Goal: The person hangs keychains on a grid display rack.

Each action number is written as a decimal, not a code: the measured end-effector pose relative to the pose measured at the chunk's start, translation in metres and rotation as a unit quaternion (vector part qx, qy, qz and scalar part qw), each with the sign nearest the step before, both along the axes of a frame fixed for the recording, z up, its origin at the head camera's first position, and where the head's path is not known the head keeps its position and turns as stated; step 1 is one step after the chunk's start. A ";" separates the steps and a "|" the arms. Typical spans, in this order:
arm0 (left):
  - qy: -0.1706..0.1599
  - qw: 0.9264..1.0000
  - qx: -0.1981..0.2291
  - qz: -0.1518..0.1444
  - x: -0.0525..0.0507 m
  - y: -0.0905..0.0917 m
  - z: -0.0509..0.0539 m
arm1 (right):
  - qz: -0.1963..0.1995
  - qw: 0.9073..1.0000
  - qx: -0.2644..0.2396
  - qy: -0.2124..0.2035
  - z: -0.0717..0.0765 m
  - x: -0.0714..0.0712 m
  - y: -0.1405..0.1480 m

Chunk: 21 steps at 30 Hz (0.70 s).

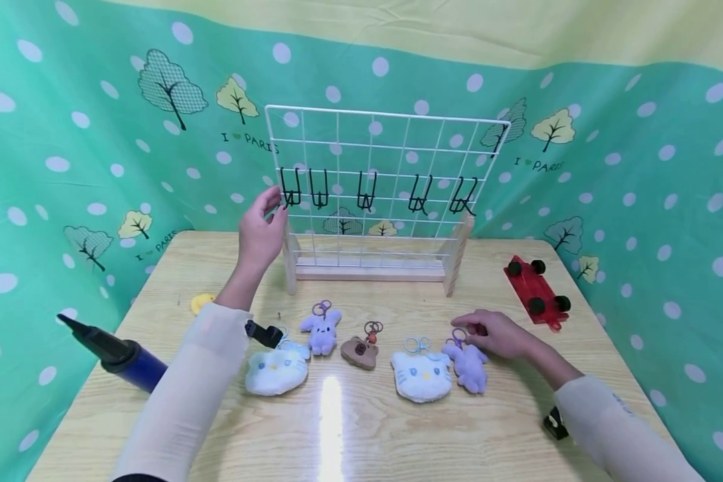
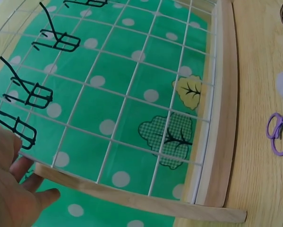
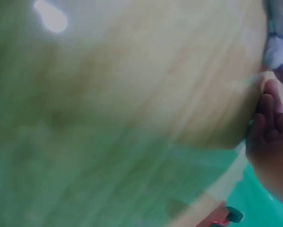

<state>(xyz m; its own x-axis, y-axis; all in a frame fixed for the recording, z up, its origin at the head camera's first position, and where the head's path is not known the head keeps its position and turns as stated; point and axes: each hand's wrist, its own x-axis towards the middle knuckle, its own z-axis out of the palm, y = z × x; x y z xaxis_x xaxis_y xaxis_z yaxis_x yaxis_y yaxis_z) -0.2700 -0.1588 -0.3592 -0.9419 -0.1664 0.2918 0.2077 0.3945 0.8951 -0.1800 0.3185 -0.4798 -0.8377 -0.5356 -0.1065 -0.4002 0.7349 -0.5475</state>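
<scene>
A white wire grid rack (image 1: pixel 391 150) on a wooden base carries several black hooks (image 1: pixel 366 193). At its left edge, beside the leftmost hook, my left hand (image 1: pixel 262 231) holds the frame; in the left wrist view some fingers pass behind that edge. On the table, my right hand (image 1: pixel 501 335) hovers over a purple plush keychain (image 1: pixel 471 368), fingertips close to its purple ring (image 1: pixel 458 335). Whether they touch the ring is unclear. Left of it lie a white cat-face plush keychain (image 1: pixel 423 378), a brown bear one (image 1: pixel 359 353), another purple plush (image 1: pixel 322 333) and another white cat face (image 1: pixel 275 372).
An upside-down red toy car (image 1: pixel 533 291) with black wheels lies at the right. A blue pump with a black nozzle (image 1: pixel 116 353) stands at the left, partly behind the left sleeve. Something small and yellow (image 1: pixel 202 302) sits near the left forearm. Green curtain surrounds the table.
</scene>
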 end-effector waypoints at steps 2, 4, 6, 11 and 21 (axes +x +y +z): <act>0.004 1.000 -0.001 0.005 -0.003 -0.001 -0.001 | -0.004 1.000 -0.004 0.007 -0.004 0.000 0.001; 0.009 1.000 -0.002 0.012 -0.006 -0.002 -0.003 | -0.007 1.000 -0.008 0.012 -0.007 0.000 0.002; 0.009 1.000 -0.007 0.017 -0.010 -0.003 -0.004 | -0.009 1.000 -0.013 0.016 -0.008 0.000 0.003; -0.007 1.000 0.002 0.016 -0.016 -0.009 -0.010 | -0.014 1.000 -0.022 0.010 -0.007 0.000 0.002; -0.011 1.000 0.013 0.013 -0.018 -0.012 -0.012 | -0.013 0.999 -0.031 0.021 -0.008 0.000 -0.001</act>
<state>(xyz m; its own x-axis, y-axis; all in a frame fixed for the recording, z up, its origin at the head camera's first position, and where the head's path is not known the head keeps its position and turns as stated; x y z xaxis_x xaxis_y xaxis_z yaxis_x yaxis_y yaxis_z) -0.2884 -0.1706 -0.3716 -0.9435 -0.1982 0.2658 0.1770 0.3767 0.9093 -0.1800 0.3177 -0.4880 -0.8545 -0.5181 -0.0390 -0.4045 0.7105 -0.5758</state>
